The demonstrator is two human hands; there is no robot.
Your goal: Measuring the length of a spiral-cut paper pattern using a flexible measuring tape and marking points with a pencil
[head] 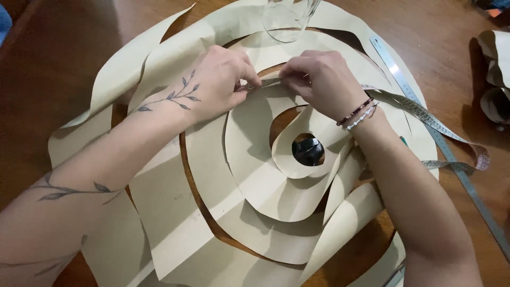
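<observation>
A large spiral of beige paper [249,175] lies on a brown wooden table [64,58], its strips curling up toward a dark round object [307,151] at the centre. My left hand [215,82] and my right hand [319,77] meet at the upper middle of the spiral. Between their pinched fingertips they stretch a short length of a flexible measuring tape [425,114] against a paper edge. The tape trails off to the right past my right wrist, which wears beaded bracelets [358,114].
A clear glass [287,18] stands on the paper at the top. A long metal ruler [457,170] lies diagonally on the right. More curled beige paper pieces [496,74] sit at the right edge of the table.
</observation>
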